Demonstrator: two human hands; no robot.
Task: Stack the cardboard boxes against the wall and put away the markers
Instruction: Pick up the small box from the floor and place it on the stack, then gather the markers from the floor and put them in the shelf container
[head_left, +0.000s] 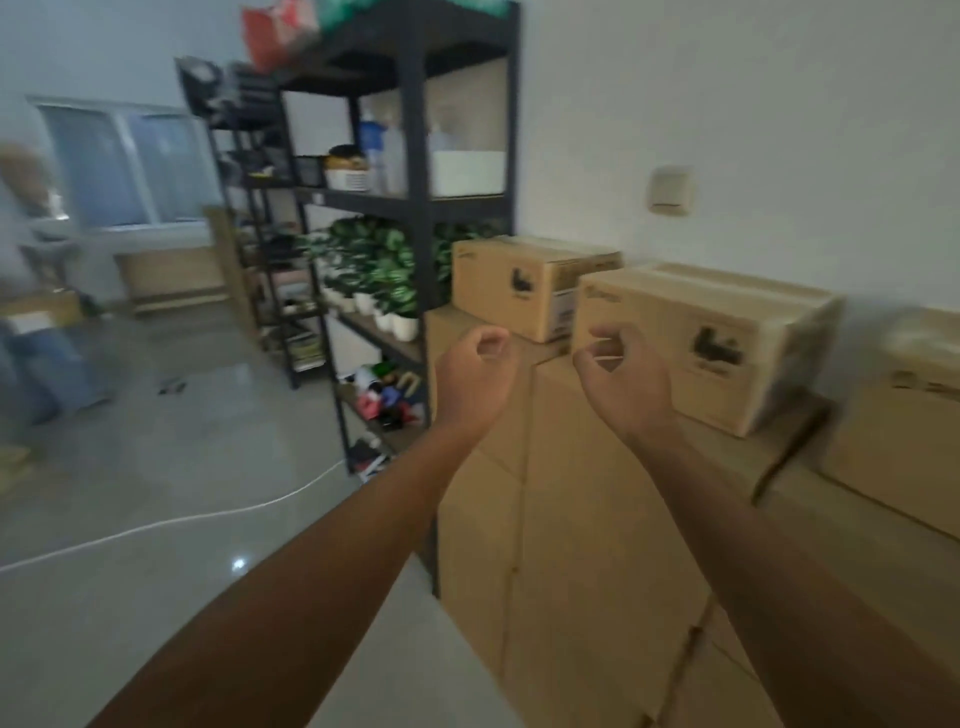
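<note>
Your left hand (475, 371) and right hand (626, 382) both hang in the air with fingers loosely curled and pinching nothing, in front of the stack of large boxes (561, 499) against the wall (727, 114). The nearer small box (696, 343) sits close to the stack's front edge; a careless nudge could tip it off. The white cable (171, 522) on the floor could catch your foot if you step back with a load. I count two small boxes on top, the farther one (519, 286) beside the black shelving (415, 208), and part of a third (904, 410) at the right. No markers show.
</note>
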